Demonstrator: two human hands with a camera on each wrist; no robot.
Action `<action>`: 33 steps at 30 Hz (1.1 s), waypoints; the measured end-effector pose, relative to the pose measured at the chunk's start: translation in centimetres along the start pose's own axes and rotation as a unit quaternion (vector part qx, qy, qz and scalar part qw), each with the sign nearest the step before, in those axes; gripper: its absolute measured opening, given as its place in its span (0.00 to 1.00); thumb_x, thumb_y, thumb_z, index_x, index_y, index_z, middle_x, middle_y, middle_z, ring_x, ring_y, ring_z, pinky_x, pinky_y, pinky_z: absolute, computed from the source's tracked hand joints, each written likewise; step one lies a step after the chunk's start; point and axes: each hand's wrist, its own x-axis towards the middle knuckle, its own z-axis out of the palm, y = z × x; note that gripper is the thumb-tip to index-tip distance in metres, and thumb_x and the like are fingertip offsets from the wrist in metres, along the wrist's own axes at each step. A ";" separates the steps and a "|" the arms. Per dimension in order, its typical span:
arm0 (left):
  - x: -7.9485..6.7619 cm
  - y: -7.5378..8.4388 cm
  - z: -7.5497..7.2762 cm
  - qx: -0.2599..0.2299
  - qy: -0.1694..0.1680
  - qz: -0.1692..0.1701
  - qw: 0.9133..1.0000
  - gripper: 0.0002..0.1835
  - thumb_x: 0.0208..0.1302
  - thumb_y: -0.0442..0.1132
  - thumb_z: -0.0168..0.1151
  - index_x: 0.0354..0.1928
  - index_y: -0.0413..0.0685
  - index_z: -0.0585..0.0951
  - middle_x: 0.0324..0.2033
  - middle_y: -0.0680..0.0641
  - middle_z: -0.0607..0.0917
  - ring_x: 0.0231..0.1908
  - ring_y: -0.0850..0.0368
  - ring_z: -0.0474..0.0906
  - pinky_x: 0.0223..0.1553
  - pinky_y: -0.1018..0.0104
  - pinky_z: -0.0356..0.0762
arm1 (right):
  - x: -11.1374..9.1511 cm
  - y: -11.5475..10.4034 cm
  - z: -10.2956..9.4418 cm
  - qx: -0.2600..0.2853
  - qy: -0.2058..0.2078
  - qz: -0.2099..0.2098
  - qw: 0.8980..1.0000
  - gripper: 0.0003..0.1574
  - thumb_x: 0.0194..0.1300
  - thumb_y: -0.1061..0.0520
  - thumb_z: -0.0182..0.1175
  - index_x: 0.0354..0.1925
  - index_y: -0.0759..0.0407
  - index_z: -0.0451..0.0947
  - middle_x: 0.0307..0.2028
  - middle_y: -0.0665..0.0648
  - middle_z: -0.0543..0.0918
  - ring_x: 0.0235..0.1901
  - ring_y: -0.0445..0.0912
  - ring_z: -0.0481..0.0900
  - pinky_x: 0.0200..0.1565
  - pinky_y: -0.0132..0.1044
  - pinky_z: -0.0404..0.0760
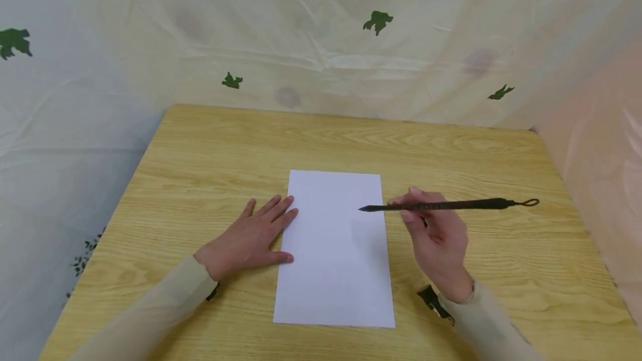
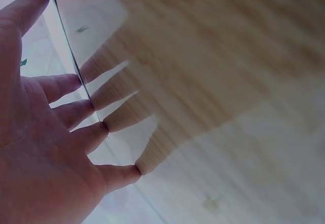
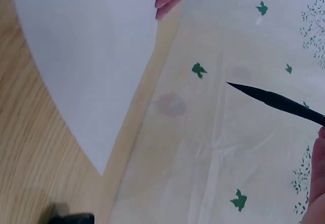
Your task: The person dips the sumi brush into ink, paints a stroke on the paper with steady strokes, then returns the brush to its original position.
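The left hand (image 1: 251,238) lies flat, fingers spread, on the paper's (image 1: 336,255) nine-o'clock edge. The right hand (image 1: 436,238) pinches a dark brush (image 1: 451,205) at three o'clock, tip above the sheet on the table (image 1: 200,160).

Your counter (image 1: 210,160) is light wood with plain grain; the paper (image 1: 336,261) is matt white; the brush (image 1: 451,205) is dark; the sheeting (image 1: 321,43) behind is glossy plastic.

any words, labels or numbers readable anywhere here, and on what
None can be read.
The sheet of paper is blank, with no writing on it.
The brush in the right hand has faint marks along its dark shaft, too small to read.
The plastic sheeting behind the table carries only green leaf shapes, no letters.
The left hand lies flat at the paper's edge.
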 end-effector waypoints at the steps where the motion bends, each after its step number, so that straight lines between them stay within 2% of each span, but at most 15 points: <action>1: 0.0 0.0 0.0 0.000 -0.001 0.000 1.000 0.50 0.58 0.72 0.55 0.75 0.50 0.57 0.75 0.47 0.49 0.74 0.48 0.42 0.65 0.32 0.45 | 0.0 0.1 0.2 -0.005 -0.005 0.002 1.000 0.21 0.64 0.68 0.61 0.51 0.82 0.71 0.36 0.71 0.81 0.39 0.51 0.84 0.43 0.35 0.81; 6: 0.0 0.0 0.0 -0.002 -0.001 -0.001 1.000 0.50 0.58 0.72 0.54 0.75 0.51 0.57 0.75 0.48 0.49 0.74 0.48 0.42 0.65 0.33 0.44 | -0.3 0.5 1.2 -0.025 -0.024 0.020 0.999 0.22 0.64 0.66 0.62 0.52 0.81 0.72 0.37 0.69 0.82 0.39 0.48 0.84 0.41 0.32 0.81; 11: 0.0 0.0 0.1 -0.001 0.002 -0.005 1.000 0.51 0.57 0.72 0.55 0.75 0.49 0.57 0.75 0.48 0.50 0.74 0.48 0.43 0.65 0.33 0.45 | -1.0 1.4 2.0 -0.071 -0.047 0.018 0.996 0.25 0.65 0.61 0.63 0.53 0.79 0.72 0.36 0.67 0.83 0.39 0.45 0.84 0.41 0.31 0.81; 19: 0.0 0.1 0.1 0.002 0.003 -0.013 1.000 0.53 0.55 0.73 0.57 0.73 0.44 0.59 0.75 0.49 0.51 0.73 0.49 0.45 0.65 0.34 0.46 | -1.5 2.5 3.4 -0.091 -0.071 0.020 0.993 0.23 0.66 0.58 0.62 0.50 0.77 0.74 0.36 0.65 0.85 0.39 0.45 0.85 0.41 0.33 0.82; 23: 0.1 0.0 0.2 0.005 0.002 -0.015 1.000 0.53 0.55 0.74 0.56 0.73 0.45 0.60 0.75 0.49 0.51 0.73 0.49 0.45 0.65 0.34 0.46 | -1.5 2.7 4.3 -0.096 -0.079 0.043 0.991 0.21 0.67 0.56 0.62 0.47 0.76 0.75 0.37 0.63 0.85 0.38 0.45 0.84 0.40 0.33 0.82; 28: 0.2 0.0 0.2 0.002 -0.002 -0.020 1.000 0.53 0.55 0.74 0.56 0.73 0.46 0.60 0.75 0.50 0.50 0.74 0.49 0.44 0.66 0.34 0.45 | -1.8 2.9 5.3 -0.105 -0.092 0.084 0.987 0.21 0.68 0.53 0.60 0.49 0.70 0.76 0.38 0.60 0.84 0.38 0.46 0.83 0.42 0.33 0.81; 33: 0.1 0.0 0.1 -0.001 0.001 -0.020 1.000 0.53 0.54 0.74 0.56 0.73 0.46 0.61 0.75 0.50 0.51 0.73 0.49 0.44 0.65 0.34 0.46 | -2.3 3.4 6.1 -0.114 -0.110 0.100 0.982 0.20 0.68 0.54 0.60 0.52 0.67 0.75 0.39 0.59 0.83 0.38 0.47 0.83 0.43 0.34 0.82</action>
